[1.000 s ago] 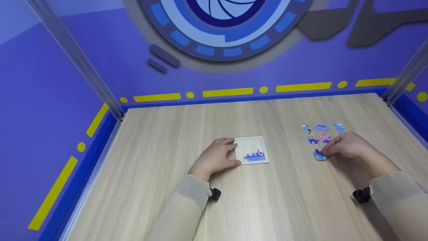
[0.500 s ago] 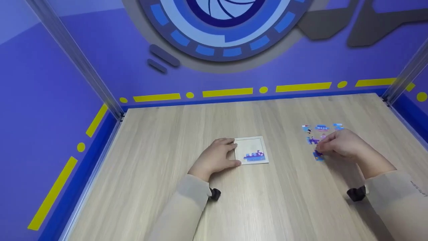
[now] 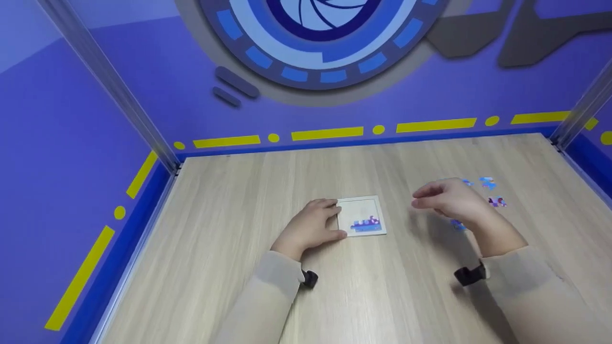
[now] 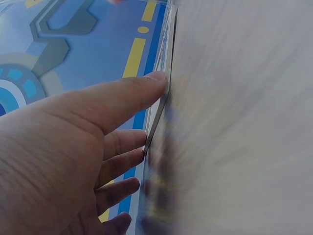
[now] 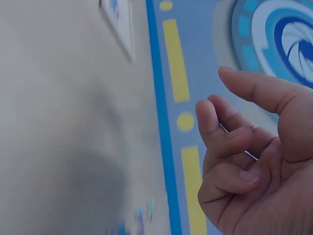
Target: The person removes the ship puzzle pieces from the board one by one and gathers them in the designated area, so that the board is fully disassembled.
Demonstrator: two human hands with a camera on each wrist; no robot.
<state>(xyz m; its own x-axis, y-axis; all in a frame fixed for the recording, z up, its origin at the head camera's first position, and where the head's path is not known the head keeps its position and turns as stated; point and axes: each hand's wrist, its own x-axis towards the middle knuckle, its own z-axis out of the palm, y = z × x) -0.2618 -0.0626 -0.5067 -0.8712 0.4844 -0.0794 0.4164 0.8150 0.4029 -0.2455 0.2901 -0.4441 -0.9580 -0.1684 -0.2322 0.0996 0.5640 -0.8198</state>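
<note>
Wooden puzzle tray (image 3: 361,204) mid-worktop holds only its bottom row; left hand (image 3: 311,228) steadies its edge, right hand (image 3: 447,198) hovers loosely curled, apparently empty, several pieces (image 3: 492,191) loose near the right edge.

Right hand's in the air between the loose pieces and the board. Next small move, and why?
Probably carry the right hand on to the board, which the left hand steadies. Only the bottom row is filled. Whether the curled fingers hold a piece is unclear.
</note>
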